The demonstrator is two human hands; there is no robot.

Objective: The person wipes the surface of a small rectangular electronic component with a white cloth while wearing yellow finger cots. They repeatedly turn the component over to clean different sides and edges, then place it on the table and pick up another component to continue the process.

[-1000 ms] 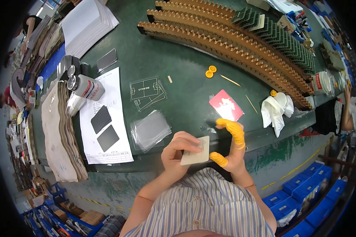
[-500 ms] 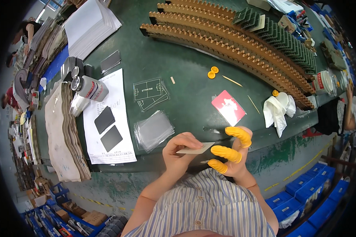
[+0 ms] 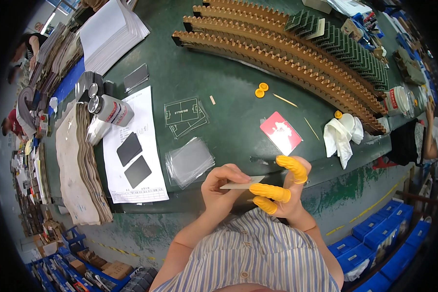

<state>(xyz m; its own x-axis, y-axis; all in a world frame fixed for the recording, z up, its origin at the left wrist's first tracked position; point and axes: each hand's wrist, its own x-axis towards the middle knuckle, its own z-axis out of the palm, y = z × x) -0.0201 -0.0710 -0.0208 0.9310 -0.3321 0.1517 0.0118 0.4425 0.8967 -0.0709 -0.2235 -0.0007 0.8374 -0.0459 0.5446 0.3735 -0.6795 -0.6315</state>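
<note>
My left hand [image 3: 223,187] pinches a pale, thin card [image 3: 242,183] just off the table's near edge. On my right hand [image 3: 288,197], yellow finger cots [image 3: 272,191] cover several fingers. One covered fingertip meets the right end of the card, while the thumb sits close below it and another finger is raised apart. A small thin tip pokes out beside the thumb; what it belongs to is hidden. Beyond the hands lies a pink card with a white pattern [image 3: 281,133]. To the left are a stack of clear sheets [image 3: 190,163] and dark cards with white line drawings [image 3: 182,113].
Brown slotted racks [image 3: 277,58] cross the far table, dark green cards [image 3: 355,53] standing in them. Spare finger cots [image 3: 261,90], a toothpick [image 3: 285,100] and a white cloth [image 3: 343,138] lie rightward. A printed paper [image 3: 151,190], black cards [image 3: 137,172] and a bottle [image 3: 114,111] are left.
My right hand has moved left, its covered fingertip coming onto the card's end. Its thumb and that finger have drawn closer together. The card has shifted slightly right with my left hand.
</note>
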